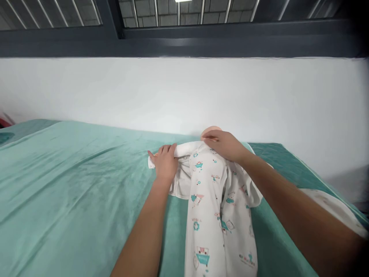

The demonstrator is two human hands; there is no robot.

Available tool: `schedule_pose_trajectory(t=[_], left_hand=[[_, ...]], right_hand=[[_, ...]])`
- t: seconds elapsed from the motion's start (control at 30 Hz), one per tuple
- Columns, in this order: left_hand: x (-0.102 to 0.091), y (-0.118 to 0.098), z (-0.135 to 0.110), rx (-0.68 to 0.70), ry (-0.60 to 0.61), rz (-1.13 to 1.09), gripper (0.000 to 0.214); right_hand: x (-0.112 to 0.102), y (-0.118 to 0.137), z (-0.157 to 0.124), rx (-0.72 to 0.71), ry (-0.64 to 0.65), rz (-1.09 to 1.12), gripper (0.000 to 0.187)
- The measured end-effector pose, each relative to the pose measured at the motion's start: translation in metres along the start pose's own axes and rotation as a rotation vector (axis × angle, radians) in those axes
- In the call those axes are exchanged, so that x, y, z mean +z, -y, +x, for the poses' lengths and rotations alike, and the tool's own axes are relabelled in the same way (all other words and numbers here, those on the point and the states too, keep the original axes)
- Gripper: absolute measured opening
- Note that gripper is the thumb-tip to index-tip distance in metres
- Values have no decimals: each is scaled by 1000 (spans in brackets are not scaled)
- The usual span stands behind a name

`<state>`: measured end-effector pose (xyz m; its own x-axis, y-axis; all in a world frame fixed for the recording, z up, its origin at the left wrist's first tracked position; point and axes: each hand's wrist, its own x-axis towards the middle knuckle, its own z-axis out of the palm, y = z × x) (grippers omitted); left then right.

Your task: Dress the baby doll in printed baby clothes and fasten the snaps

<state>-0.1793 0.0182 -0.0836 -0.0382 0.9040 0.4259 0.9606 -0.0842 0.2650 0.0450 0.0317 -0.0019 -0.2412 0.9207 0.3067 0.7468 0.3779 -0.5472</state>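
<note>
A white baby romper (198,215) with teal and orange prints lies front up on the green cover, its legs running toward me. My left hand (166,161) lies over one outstretched sleeve, fingers curled across it and one finger sticking out to the left; a bit of white cuff shows beyond it. At the neck, my right hand (223,144) has its fingers closed together at the collar area. Just behind those fingers a rounded pinkish-beige thing (212,127) shows, mostly hidden. My right forearm covers part of the other sleeve.
A light green cover (72,184) spreads across the bed, with a darker green quilted part (271,157) at right. White cloth (325,200) lies beyond my right forearm. A white wall (144,92) rises behind, below a dark-framed barred window (184,40).
</note>
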Motion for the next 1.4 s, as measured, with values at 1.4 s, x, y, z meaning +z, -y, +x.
schedule_pose_trajectory(t=[1.4], left_hand=[[2, -231, 61, 609, 799, 348, 30]], right_hand=[[12, -113, -73, 498, -281, -378, 31]])
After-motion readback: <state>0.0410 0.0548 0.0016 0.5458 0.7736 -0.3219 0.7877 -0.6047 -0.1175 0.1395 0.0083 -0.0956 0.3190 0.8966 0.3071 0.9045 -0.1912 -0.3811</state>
